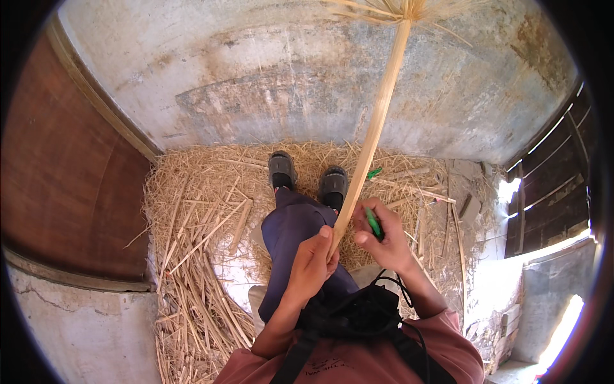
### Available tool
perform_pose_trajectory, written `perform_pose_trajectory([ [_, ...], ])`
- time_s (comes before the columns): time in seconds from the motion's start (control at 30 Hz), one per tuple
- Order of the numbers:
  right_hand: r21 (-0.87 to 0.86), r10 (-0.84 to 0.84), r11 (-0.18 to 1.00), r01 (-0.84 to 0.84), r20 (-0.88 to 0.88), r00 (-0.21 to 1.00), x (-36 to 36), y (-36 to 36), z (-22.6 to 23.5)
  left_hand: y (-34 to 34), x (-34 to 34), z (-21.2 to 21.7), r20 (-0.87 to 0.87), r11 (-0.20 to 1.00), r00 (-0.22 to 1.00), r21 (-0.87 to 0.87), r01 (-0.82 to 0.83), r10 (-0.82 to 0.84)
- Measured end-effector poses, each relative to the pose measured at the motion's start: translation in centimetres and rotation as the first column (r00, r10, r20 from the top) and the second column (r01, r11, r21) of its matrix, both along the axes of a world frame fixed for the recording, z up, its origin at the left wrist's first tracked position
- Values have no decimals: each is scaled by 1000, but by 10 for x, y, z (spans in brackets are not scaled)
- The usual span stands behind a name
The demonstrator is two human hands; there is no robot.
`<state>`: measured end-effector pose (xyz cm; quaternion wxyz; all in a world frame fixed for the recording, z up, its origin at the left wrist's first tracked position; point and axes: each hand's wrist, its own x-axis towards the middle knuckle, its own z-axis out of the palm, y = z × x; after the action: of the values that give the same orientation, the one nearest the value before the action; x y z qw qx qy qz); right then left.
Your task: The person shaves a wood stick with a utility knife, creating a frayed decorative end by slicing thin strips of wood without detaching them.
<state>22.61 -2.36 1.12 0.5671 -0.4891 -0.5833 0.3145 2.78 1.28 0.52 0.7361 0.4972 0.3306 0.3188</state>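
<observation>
A long, pale bamboo stick (377, 121) slants up and away from my lap, its far end splayed into thin, frayed fibres (409, 9) in front of the wall. My left hand (313, 259) is wrapped round its near end, above my thigh. To the right of the stick, my right hand (387, 240) is closed on a small tool with a green handle (373, 223). The tool's working end cannot be made out. The right fingertips are close beside the stick; whether they touch it I cannot tell.
Shavings (243, 166) cover the floor round my sandalled feet. Split strips (204, 307) lie heaped at the left. Another green object (374, 173) rests beyond my right hand. A stained wall (268, 83) stands ahead, a brown panel (70, 166) at left, dark slats (556, 179) at right.
</observation>
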Motion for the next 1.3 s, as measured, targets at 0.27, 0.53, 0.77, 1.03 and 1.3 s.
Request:
perform_pose_trajectory([
  [0.27,322,-177,946,-32,599,781,19,-12,2,-6,-1,19,-173,913,980,407,-18,97],
  [0.53,391,-262,919,-45,694,670,8,-14,11,-12,1,23,-201,928,973,370,-30,111],
  [0.77,403,-294,914,-40,729,618,3,-13,16,-16,2,22,-209,803,952,593,-58,223],
  [1.03,406,-330,914,1,741,585,0,-14,20,-17,0,24,-322,791,908,611,-19,270],
  [1.3,422,-362,907,16,758,542,1,-13,18,-17,1,22,-313,760,897,648,-39,313],
])
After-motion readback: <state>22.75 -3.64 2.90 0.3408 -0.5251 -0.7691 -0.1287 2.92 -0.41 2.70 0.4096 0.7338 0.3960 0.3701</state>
